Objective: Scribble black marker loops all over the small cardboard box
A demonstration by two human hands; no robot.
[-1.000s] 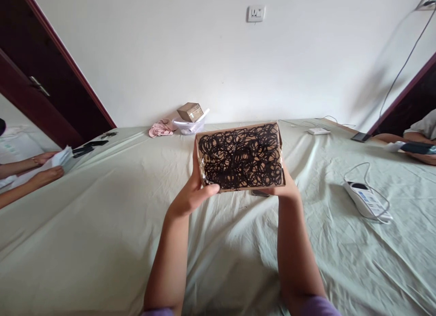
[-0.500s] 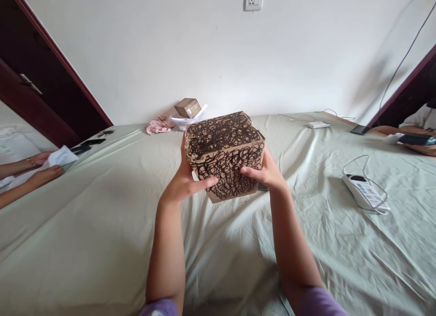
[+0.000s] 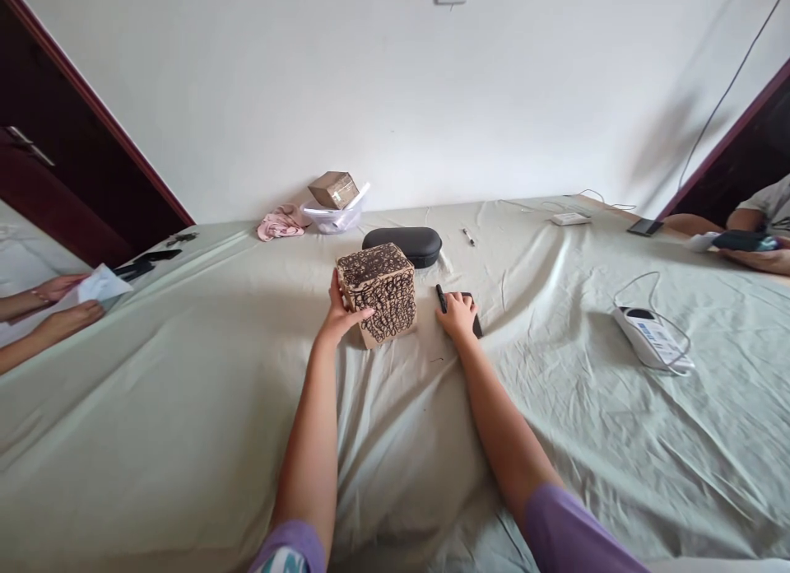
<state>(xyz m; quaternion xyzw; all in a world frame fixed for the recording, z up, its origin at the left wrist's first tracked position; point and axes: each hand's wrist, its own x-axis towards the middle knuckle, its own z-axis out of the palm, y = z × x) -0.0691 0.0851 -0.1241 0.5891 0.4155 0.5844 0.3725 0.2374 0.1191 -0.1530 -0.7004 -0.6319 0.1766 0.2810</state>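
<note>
A cardboard box [image 3: 386, 297], its top and front covered in black scribbled loops, stands on the cloth. My left hand [image 3: 341, 316] grips its left side, thumb across the front face. To the right of the box, my right hand [image 3: 457, 316] is low at the cloth with its fingers curled. A black marker [image 3: 440, 298] sticks out past the thumb and index finger, its lower end hidden by the hand. Partly under the same hand is a dark flat object [image 3: 477, 324]. A black hard case [image 3: 411, 244] lies just behind the box.
A small pen [image 3: 469, 237] lies farther back. Near the wall are a plastic bowl [image 3: 333, 219] with a smaller box [image 3: 334, 189] on it and a pink cloth [image 3: 282, 222]. A white corded device [image 3: 652, 340] sits right. Other people's hands [image 3: 67, 309] show at both sides.
The scribbled box has moved down and left, from both hands onto the cloth. My right hand has left it and moved down to the marker. The black case and pen have come into view.
</note>
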